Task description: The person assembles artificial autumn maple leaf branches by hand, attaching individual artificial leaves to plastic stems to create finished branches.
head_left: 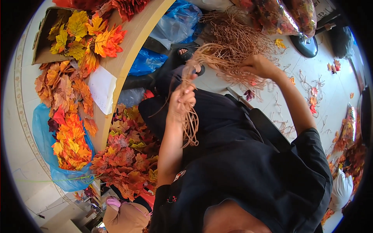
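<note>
The left hand [184, 100] is closed round a slim bundle of brown, stringy strands [191, 130], its long axis running forward toward a tangled, brown, stringy heap [237, 37] — which lies nearer the right hand [258, 66], fingers curled at its edge, grip unclear.

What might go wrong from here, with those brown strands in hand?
1. Snagging: the bundle in the left hand seems to meet the loose, tangled pile at its upper end, so a pull might drag extra strands along.
2. Slipping: loose loops hang below the left hand; some might work free if the grip loosens.
3. Catching: the pile lies close to a dark sandal, so a foot movement might catch strands.
</note>
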A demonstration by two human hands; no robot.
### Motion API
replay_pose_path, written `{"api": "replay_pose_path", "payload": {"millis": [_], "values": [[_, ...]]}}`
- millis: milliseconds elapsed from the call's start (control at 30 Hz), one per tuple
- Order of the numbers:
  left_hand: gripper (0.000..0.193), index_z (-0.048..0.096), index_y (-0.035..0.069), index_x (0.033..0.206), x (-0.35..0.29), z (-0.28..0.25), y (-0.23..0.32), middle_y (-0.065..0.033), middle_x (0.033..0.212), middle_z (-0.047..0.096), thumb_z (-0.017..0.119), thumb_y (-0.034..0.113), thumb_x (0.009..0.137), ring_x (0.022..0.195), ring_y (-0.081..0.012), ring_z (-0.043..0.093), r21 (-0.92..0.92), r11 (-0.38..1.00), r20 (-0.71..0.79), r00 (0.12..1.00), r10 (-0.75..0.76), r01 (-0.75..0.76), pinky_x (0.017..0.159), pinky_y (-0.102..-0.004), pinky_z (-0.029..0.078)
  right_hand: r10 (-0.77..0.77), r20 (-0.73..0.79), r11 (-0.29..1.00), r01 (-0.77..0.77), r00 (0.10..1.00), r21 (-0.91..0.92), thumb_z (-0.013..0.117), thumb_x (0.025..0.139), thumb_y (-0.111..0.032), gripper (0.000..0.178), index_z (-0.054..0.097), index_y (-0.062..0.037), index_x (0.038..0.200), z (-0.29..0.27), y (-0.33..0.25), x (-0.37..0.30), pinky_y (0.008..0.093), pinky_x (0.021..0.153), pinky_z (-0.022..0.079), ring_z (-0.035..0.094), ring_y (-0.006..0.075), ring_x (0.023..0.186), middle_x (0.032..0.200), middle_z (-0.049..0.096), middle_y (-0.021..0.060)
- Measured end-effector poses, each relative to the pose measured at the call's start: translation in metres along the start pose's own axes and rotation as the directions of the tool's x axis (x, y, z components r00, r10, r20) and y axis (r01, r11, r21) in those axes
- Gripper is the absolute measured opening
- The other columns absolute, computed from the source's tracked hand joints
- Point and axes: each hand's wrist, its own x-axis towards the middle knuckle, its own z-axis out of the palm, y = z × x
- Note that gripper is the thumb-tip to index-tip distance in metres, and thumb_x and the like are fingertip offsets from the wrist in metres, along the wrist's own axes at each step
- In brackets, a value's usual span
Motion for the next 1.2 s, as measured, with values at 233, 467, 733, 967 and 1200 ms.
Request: {"api": "replay_pose_path", "payload": {"millis": [233,467,733,967,1200], "values": [[0.029,0.048,0.001,0.118,-0.042,-0.009,0.03,-0.0039,0.072,0.047,0.04,0.008,0.091,0.04,-0.0053,0.038,0.359,0.9,-0.174,0.93,0.325,-0.248,0.04,-0.0176,0.03,0.479,-0.24,0.872,-0.49,0.844,0.019,0.062,0.079,-0.027,0.022,0.068,-0.0061,0.081,-0.017,0.112,-0.049,0.0332,0.056,0.043,0.056,0.0207,0.058,0.066,0.06,0.0137],[0.026,0.05,0.006,0.115,-0.006,0.033,-0.013,-0.0066,0.077,0.06,0.049,0.017,0.091,0.062,-0.0167,0.064,0.889,0.458,-0.262,0.845,0.466,0.022,0.05,-0.0229,0.051,0.53,-0.424,0.683,-0.666,0.735,-0.3,0.058,0.079,-0.037,0.041,0.061,-0.0019,0.101,0.035,0.193,0.002,0.0448,0.076,0.045,0.058,0.0386,0.088,0.09,0.062,0.0216],[0.027,0.049,0.004,0.117,0.016,0.056,-0.035,-0.0072,0.08,0.061,0.046,0.008,0.091,0.06,-0.0137,0.062,0.977,0.207,-0.059,0.883,0.465,-0.043,0.052,-0.0211,0.049,0.376,-0.027,0.779,-0.3,0.926,0.551,0.048,0.089,-0.039,0.048,0.054,0.0014,0.114,0.001,0.002,0.077,0.0325,0.076,0.049,0.06,0.021,0.094,0.103,0.061,0.0137],[0.014,0.054,-0.001,0.095,0.014,0.082,-0.049,-0.0066,0.07,0.061,0.056,0.004,0.083,0.061,-0.0195,0.06,0.952,-0.263,0.275,0.822,0.499,-0.159,0.058,-0.026,0.047,0.267,-0.082,0.392,-0.031,0.96,0.919,0.045,0.092,-0.034,0.039,0.055,-0.0008,0.11,-0.022,-0.096,0.08,0.0243,0.072,0.047,0.058,0.0098,0.083,0.097,0.062,0.0062],[0.041,0.051,-0.003,0.115,-0.035,0.143,-0.066,-0.0217,0.106,0.058,0.063,0.007,0.077,0.101,-0.0341,0.056,0.798,-0.579,0.493,0.732,0.47,-0.166,0.086,-0.0334,0.044,0.161,-0.341,0.386,0.259,0.926,0.885,0.045,0.093,-0.02,0.026,0.059,0.0006,0.1,-0.048,-0.15,0.068,0.0223,0.068,0.046,0.056,0.0076,0.075,0.084,0.062,0.0024]]}}
